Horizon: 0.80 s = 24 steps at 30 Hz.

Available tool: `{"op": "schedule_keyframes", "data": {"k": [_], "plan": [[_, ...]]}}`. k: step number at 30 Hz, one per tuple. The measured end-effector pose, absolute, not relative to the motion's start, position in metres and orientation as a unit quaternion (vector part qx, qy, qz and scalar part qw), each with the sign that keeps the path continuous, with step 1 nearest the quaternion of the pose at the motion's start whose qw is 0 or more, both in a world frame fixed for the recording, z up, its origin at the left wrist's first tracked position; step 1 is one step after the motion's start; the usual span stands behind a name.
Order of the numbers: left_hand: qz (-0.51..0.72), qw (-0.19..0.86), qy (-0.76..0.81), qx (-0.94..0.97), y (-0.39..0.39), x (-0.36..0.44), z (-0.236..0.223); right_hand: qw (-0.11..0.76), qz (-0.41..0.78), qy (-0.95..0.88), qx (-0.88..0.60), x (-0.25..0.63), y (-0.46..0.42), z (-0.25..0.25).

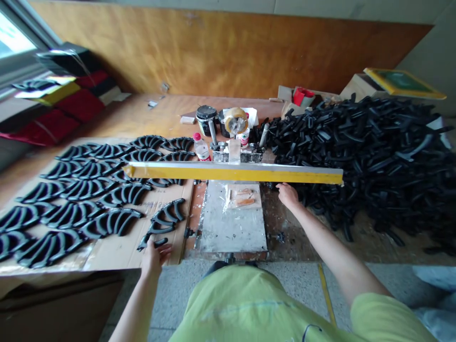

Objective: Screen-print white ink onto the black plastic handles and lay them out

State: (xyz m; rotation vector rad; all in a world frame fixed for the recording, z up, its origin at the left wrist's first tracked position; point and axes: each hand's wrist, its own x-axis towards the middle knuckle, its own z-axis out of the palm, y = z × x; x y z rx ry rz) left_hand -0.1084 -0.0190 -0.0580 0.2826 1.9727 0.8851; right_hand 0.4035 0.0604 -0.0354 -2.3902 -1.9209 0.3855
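Observation:
My left hand (154, 255) is closed around a black curved plastic handle (161, 241) at the cardboard's near right edge. Just beyond it, a short row of similar handles (171, 213) lies nested together. My right hand (288, 195) is beside the metal plate's right edge, under the end of a yellow-edged bar. Its fingers look curled together at a dark spot; what they hold, if anything, I cannot make out. Between my hands is the flat metal plate (233, 230) of a printing jig, with tape and small orange-brown pieces (245, 198) on it.
The long yellow-edged bar (235, 174) spans above the plate. Rows of black handles (83, 185) cover the cardboard (117, 249) at left. A large heap of black parts (356, 142) fills the right. Behind stand a bottle (201, 148), a dark tub (206, 118) and a tape roll (235, 121).

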Motion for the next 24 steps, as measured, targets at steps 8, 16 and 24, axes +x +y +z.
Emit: {"op": "schedule_keyframes", "data": {"k": [8, 16, 24], "plan": [[0.307, 0.437, 0.839, 0.105, 0.002, -0.134, -0.075, 0.004, 0.059, -0.675, -0.735, 0.404, 0.060, -0.051], [0.303, 0.414, 0.850, 0.118, -0.006, -0.135, -0.078, 0.263, 0.150, -0.654, -0.693, 0.415, 0.061, -0.009], [0.305, 0.398, 0.852, 0.148, -0.016, -0.121, -0.074, 0.287, 0.211, -0.772, -0.526, 0.314, 0.052, -0.021]]}}
